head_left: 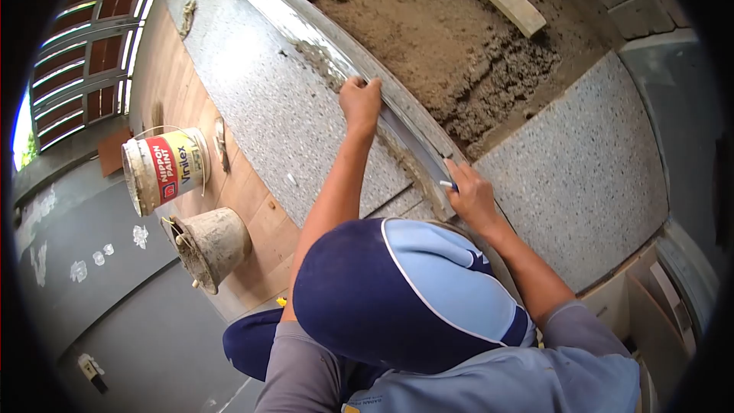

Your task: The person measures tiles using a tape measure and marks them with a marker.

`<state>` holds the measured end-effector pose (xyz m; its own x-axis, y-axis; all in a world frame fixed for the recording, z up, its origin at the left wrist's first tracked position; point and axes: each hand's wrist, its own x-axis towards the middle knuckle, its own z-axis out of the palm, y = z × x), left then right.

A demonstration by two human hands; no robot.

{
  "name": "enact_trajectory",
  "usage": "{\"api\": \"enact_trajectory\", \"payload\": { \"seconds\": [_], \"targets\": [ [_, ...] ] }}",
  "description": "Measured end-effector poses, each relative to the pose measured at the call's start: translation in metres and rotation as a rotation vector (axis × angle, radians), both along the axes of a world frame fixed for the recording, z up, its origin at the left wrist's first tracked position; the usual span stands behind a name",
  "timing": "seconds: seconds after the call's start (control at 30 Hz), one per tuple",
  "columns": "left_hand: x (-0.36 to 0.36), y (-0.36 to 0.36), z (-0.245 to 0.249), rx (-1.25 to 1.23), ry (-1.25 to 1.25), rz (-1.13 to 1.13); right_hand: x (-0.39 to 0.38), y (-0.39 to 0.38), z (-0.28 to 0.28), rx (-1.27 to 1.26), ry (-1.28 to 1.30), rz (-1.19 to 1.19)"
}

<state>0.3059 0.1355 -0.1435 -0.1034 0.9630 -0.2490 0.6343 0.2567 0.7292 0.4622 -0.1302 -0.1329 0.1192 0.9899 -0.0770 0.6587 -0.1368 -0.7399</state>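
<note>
Navy-and-blue trousers (344, 291) over a bent knee come nearest. Ahead, the right hand (472, 197) has its fingers curled around a blue-and-white pen (449, 185) near the closer end of a long metal bar (298, 27); the left hand (359, 105) touches the bar farther along, though whether its fingers clamp it I cannot tell. Speckled flooring (252, 80) flanks the bar on one side, brown soil (382, 23) the other; past the flooring sit a paint bucket (166, 168) and a smeared pail (222, 245).

This looks like a building site, shown by the lumpy soil (397, 53) along the edge of the speckled floor (252, 99), the white patches (79, 271) on the grey wall (130, 275), and 2 smeared buckets (222, 241) near the wall-side edge of the wood-look floor (267, 229).
</note>
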Motion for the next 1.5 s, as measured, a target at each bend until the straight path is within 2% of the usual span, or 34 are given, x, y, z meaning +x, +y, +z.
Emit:
{"api": "enact_trajectory", "payload": {
  "seconds": [0.07,0.17,0.27,0.37,0.47,1.5],
  "targets": [
    [0.001,-0.001,-0.005,0.075,0.061,-0.018,0.000,0.000,0.004,0.011,0.042,-0.011],
    [0.007,-0.003,0.015,0.021,0.130,-0.012,0.001,0.002,0.006,0.014,0.051,-0.013],
    [0.003,0.000,0.002,0.012,0.119,0.011,0.001,0.001,0.006,0.010,0.051,-0.016],
    [0.009,-0.003,0.012,0.014,0.132,0.021,0.001,0.001,0.006,0.006,0.043,-0.014],
    [0.007,-0.004,0.003,0.140,0.197,-0.001,0.001,0.001,0.004,0.009,0.034,-0.013],
    [0.016,-0.010,0.015,0.125,0.216,0.032,0.006,0.002,0.006,-0.023,0.095,-0.008]
  ]
}}
